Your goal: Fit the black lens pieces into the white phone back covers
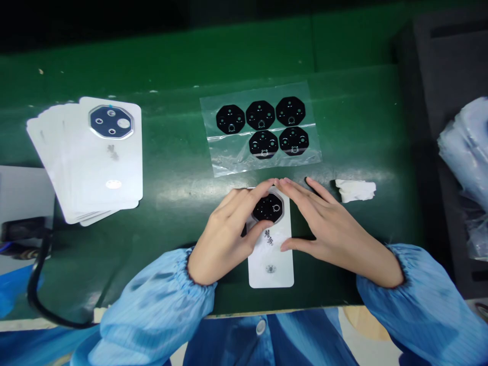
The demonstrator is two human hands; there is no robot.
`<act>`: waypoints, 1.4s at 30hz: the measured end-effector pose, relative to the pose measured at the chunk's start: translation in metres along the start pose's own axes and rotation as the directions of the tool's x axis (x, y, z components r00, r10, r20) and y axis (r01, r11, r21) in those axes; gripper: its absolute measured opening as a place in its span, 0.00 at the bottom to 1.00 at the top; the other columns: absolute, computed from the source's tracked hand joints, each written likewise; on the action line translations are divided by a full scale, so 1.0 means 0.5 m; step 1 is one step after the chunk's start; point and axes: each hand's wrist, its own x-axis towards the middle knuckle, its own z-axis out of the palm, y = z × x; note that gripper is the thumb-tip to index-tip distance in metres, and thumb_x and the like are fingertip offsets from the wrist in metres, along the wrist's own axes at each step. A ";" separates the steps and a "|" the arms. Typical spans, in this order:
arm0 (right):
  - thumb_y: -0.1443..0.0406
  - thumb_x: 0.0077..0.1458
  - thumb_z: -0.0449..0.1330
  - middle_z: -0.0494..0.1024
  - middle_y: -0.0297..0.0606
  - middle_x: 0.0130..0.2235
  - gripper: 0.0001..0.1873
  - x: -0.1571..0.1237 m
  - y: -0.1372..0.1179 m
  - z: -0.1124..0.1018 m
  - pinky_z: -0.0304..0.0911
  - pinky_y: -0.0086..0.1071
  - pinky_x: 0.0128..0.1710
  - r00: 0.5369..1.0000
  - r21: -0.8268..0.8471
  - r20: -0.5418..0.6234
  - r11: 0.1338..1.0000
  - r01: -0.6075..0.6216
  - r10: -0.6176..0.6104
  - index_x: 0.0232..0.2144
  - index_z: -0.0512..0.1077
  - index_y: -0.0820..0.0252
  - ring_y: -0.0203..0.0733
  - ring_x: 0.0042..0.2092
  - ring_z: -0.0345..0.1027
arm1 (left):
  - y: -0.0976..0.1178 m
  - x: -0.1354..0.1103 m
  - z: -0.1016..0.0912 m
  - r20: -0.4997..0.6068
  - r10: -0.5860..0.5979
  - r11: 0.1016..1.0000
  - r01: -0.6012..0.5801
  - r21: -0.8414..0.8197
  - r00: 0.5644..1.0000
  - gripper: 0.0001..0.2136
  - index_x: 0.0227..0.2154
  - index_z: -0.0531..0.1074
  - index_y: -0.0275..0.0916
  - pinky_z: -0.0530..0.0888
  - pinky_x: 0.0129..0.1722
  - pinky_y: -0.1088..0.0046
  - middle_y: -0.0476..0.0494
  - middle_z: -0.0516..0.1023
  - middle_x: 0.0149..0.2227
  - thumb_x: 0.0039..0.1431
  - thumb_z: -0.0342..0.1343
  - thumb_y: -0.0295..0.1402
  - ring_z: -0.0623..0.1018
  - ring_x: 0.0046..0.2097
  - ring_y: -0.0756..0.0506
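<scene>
A white phone back cover (pixel 271 262) lies upright in front of me, with dark lettering and a small grey mark on its face. A black octagonal lens plate (pixel 268 208) sits within the silver camera ring near its top. My left hand (pixel 233 231) spans that ring, thumb at its lower edge and fingers at the cover's top edge. Opposite, my right hand (pixel 324 223) has its fingers stretched out, the index tip meeting the left fingertips and the thumb touching the cover's right side. A small dark end of something shows by one right fingertip.
Beyond my hands lies a clear plastic sheet (pixel 229 162) bearing several black lens plates (pixel 260 115). Several white phone back covers (pixel 125 168) are fanned in a stack at left. A crumpled white cloth (pixel 356 190) lies right. Black cable (pixel 36 300) curves at lower left; plastic bags (pixel 467 147) stand far right.
</scene>
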 end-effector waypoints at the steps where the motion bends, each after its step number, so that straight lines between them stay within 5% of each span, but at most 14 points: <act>1: 0.45 0.56 0.58 0.48 0.42 0.69 0.53 0.000 0.000 0.000 0.33 0.41 0.70 1.000 -0.002 0.000 1.000 -0.001 0.001 0.68 0.36 0.69 0.41 0.69 0.40 | 0.002 0.000 0.000 -0.002 -0.007 1.000 0.007 0.000 1.000 0.29 0.61 0.58 0.36 0.71 0.47 0.67 0.40 0.76 0.48 0.59 0.60 0.28 0.74 0.46 0.44; 20: 0.46 0.56 0.58 0.48 0.43 0.69 0.53 -0.001 -0.002 -0.004 0.35 0.43 0.70 1.000 -0.032 0.004 0.999 0.009 -0.009 0.67 0.37 0.70 0.42 0.69 0.40 | 0.023 0.000 0.001 0.021 0.037 0.994 -0.039 0.100 0.999 0.33 0.66 0.48 0.34 0.71 0.47 0.69 0.40 0.75 0.50 0.61 0.55 0.25 0.72 0.45 0.44; 25: 0.49 0.58 0.58 0.46 0.47 0.69 0.45 0.000 -0.005 -0.004 0.35 0.49 0.69 0.998 -0.067 0.022 0.996 0.057 -0.055 0.66 0.47 0.68 0.48 0.70 0.36 | 0.026 -0.006 0.005 0.008 0.025 0.996 -0.025 0.083 1.000 0.36 0.68 0.42 0.35 0.72 0.47 0.69 0.39 0.74 0.51 0.62 0.54 0.25 0.72 0.46 0.43; 33: 0.59 0.62 0.57 0.38 0.45 0.70 0.26 0.003 -0.029 -0.006 0.41 0.62 0.64 0.997 -0.046 -0.007 0.996 0.071 -0.071 0.61 0.61 0.49 0.59 0.69 0.36 | 0.003 -0.006 0.001 0.038 0.018 0.999 -0.016 -0.037 0.999 0.37 0.68 0.37 0.40 0.71 0.51 0.64 0.38 0.73 0.54 0.63 0.53 0.28 0.73 0.52 0.41; 42: 0.70 0.62 0.55 0.54 0.58 0.66 0.20 0.012 -0.065 0.000 0.45 0.65 0.62 0.997 -0.230 -0.032 0.972 0.056 -0.065 0.56 0.66 0.59 0.65 0.67 0.43 | -0.039 -0.021 -0.006 0.020 0.094 0.993 -0.092 -0.073 0.995 0.44 0.68 0.37 0.36 0.67 0.57 0.61 0.32 0.65 0.60 0.59 0.60 0.37 0.65 0.60 0.39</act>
